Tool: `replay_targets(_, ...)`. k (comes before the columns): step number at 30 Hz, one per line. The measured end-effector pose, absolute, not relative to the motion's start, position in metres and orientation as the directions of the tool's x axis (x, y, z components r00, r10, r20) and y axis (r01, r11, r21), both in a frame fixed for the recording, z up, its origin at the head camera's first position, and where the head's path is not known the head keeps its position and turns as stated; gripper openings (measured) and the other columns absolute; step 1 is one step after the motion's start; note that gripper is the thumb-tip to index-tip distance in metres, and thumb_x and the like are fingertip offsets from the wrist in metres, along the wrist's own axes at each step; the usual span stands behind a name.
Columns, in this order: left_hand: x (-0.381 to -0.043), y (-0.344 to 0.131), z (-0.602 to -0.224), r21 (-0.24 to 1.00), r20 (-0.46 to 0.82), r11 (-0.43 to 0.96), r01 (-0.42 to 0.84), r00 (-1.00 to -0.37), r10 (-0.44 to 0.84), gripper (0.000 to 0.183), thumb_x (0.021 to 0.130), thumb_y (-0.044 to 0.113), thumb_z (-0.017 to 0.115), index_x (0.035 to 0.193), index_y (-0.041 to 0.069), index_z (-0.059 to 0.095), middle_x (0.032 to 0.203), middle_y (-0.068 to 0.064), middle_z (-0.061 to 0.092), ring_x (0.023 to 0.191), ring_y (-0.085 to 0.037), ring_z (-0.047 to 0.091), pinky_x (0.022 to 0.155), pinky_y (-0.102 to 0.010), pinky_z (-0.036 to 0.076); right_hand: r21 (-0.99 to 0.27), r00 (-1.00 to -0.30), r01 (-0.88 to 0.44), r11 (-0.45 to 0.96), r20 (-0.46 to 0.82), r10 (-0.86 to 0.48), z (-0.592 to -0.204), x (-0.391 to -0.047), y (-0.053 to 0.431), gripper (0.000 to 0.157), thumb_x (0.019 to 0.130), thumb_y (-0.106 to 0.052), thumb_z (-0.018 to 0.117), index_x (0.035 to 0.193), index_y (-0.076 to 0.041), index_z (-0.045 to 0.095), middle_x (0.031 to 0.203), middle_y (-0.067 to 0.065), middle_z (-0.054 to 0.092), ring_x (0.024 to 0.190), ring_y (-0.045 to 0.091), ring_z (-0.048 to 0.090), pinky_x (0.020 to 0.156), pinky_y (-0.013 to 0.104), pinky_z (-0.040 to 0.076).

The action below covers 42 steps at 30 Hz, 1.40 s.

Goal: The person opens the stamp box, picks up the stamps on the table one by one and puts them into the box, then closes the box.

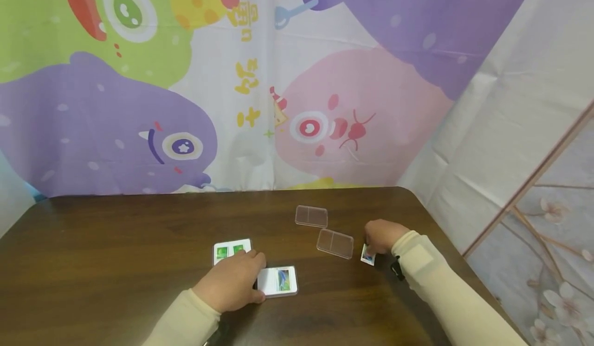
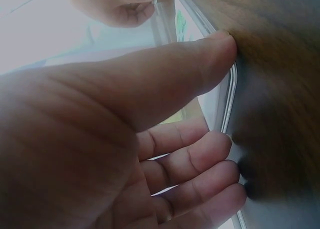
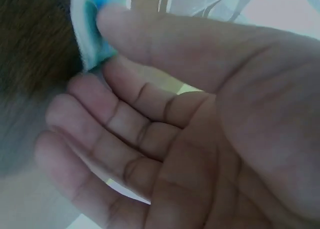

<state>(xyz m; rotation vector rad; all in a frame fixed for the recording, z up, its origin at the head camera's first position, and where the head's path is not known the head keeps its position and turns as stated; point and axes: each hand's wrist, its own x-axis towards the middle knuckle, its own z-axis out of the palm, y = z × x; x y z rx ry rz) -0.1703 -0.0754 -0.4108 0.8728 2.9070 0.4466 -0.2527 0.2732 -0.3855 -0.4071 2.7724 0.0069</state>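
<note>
My left hand (image 1: pixel 234 281) grips the left part of a flat white case (image 1: pixel 267 282), thumb along the near edge and fingers at the far side. A blue-and-green picture shows in the case's right half. In the left wrist view, the thumb (image 2: pixel 217 51) touches the case's clear rim. Behind that hand lies another flat case (image 1: pixel 218 244) with two green pictures, partly covered by the fingers. Over at the right, my right hand (image 1: pixel 384 235) pinches a small picture card (image 1: pixel 368 256) between thumb and index finger, low over the table. The right wrist view shows this card blurred.
Two clear, shallow, divided plastic pieces (image 1: pixel 311 216) lie between the hands toward the back of the brown wooden table (image 1: pixel 116 263). A cartoon-printed cloth (image 1: pixel 246 160) hangs behind the table. At the right stands a flower-patterned panel (image 1: pixel 552 243).
</note>
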Motion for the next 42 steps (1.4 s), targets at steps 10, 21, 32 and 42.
replay_targets(10, -0.168, -0.073, -0.410, 0.291, 0.000, 0.803, 0.519, -0.840, 0.543, 0.050, 0.076, 0.031, 0.093, 0.105, 0.004, 0.063, 0.096, -0.007, 0.064, 0.087, -0.027, 0.061, 0.078, -0.047, 0.054, -0.073, -0.922, -0.238, 0.969, -0.295, -0.249, -0.384, -0.256, 0.278, 0.018, 0.084, -0.017, 0.082, 0.079, -0.005, 0.069, 0.077, 0.001, 0.065, 0.067, 0.016, 0.053, 0.063, 0.030, 0.047)
replay_targets(21, -0.165, -0.069, -0.411, 0.290, -0.054, 0.814, 0.503, -0.841, 0.538, 0.050, 0.077, 0.032, 0.092, 0.108, 0.004, 0.063, 0.101, -0.008, 0.066, 0.089, -0.027, 0.062, 0.079, -0.046, 0.055, -0.001, -0.951, -0.132, 0.991, -0.284, -0.127, -0.388, -0.254, 0.276, 0.019, 0.084, -0.014, 0.081, 0.074, -0.007, 0.067, 0.073, 0.004, 0.064, 0.066, 0.020, 0.056, 0.062, 0.037, 0.050)
replay_targets(32, -0.169, -0.070, -0.406, 0.285, -0.030, 0.815, 0.504, -0.845, 0.533, 0.050, 0.078, 0.031, 0.092, 0.109, 0.004, 0.064, 0.099, -0.007, 0.066, 0.085, -0.024, 0.060, 0.075, -0.045, 0.054, -0.012, -0.954, -0.162, 0.987, -0.255, -0.160, -0.387, -0.263, 0.277, 0.018, 0.086, -0.012, 0.073, 0.069, -0.009, 0.066, 0.068, 0.001, 0.061, 0.061, 0.017, 0.051, 0.056, 0.031, 0.042)
replay_targets(42, -0.165, -0.071, -0.405, 0.287, -0.031, 0.817, 0.501, -0.847, 0.531, 0.051, 0.078, 0.031, 0.092, 0.110, 0.003, 0.064, 0.098, -0.007, 0.065, 0.085, -0.025, 0.060, 0.076, -0.045, 0.055, -0.080, -0.966, -0.206, 0.975, -0.142, -0.216, -0.388, -0.251, 0.272, 0.015, 0.080, -0.006, 0.077, 0.085, -0.007, 0.063, 0.079, 0.003, 0.064, 0.069, 0.019, 0.059, 0.063, 0.038, 0.052)
